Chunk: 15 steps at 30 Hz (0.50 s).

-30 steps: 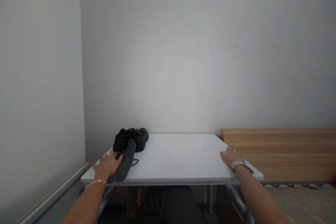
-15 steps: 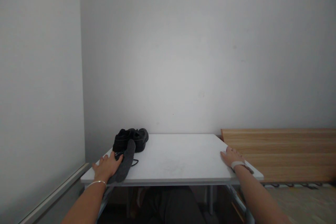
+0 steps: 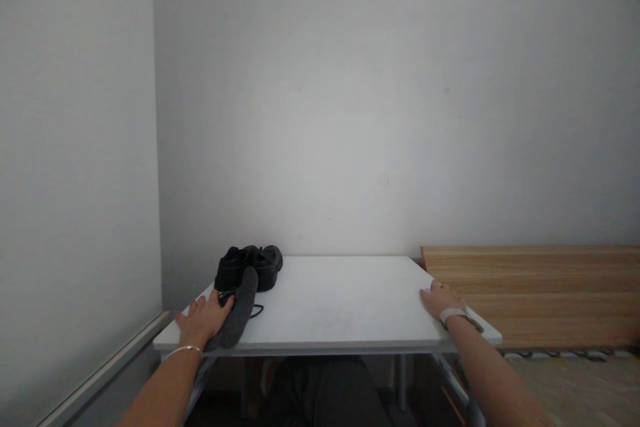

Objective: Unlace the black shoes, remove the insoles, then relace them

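Note:
My left hand [image 3: 203,319] rests with fingers spread at the left side of the white table [image 3: 335,300], right beside a dark grey insole [image 3: 241,310]. Part of that insole lies behind the hand, along with black laces [image 3: 257,311]. Just beyond sits a pair of black shoes [image 3: 249,267], side by side at the table's back left. My right hand [image 3: 443,300] lies flat on the table's right edge, fingers stretched out, holding nothing. A white band circles the right wrist; a thin bangle is on the left.
A wooden headboard [image 3: 530,293] stands at the right, with a bed surface [image 3: 580,387] below it. Grey walls [image 3: 320,113] close off the back and left. A pale rail [image 3: 105,367] runs along the left. My legs [image 3: 325,390] are under the table.

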Available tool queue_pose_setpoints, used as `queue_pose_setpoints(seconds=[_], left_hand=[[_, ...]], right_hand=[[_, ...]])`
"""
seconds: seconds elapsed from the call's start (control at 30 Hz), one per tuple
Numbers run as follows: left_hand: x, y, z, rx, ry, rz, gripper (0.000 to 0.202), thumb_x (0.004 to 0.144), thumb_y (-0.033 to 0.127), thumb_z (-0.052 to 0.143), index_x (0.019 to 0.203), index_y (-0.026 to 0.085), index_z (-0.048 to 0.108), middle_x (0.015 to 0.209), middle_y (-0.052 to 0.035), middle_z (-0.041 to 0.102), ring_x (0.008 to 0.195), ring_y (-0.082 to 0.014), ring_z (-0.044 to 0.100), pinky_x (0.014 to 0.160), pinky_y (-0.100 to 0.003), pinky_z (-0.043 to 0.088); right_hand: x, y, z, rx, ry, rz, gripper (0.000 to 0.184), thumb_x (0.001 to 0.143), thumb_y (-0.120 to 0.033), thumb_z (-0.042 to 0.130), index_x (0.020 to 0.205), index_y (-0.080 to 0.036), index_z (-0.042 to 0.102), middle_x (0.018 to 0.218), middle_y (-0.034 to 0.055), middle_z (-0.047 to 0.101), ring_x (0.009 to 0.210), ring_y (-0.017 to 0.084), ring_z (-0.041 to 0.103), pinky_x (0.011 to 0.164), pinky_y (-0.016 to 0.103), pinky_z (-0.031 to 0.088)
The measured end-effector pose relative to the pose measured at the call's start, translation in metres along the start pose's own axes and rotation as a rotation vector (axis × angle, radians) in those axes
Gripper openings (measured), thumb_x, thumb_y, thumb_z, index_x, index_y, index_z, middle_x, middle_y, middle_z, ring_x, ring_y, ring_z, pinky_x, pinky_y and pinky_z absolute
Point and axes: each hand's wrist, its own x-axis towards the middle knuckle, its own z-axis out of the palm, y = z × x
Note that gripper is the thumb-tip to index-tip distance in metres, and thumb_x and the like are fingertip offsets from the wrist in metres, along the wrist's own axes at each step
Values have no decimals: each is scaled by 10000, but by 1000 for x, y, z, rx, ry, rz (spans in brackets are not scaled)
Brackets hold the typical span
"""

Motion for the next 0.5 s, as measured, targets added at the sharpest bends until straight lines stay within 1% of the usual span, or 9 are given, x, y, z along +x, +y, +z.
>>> queue_pose_setpoints(seconds=[0.3,0.5], left_hand=[[-1,0,0,4,2,-2,612,878,605,246,1230,203,544,1301,-208,587,1279,-411,468,1003,-684,277],[0,0,0,4,-7,-7,616,874,609,256,1233,201,544,1298,-208,587,1287,-413,462,997,-675,292]], right_hand=[[-1,-1,-1,3,3,5,464,926,-445,402,1207,-114,565,1265,225,564,1194,368,539,963,510,395],[-2,-2,-2,-10,-7,26,462,943,-478,449,1226,-125,544,1267,171,566,1210,324,521,983,498,389]])
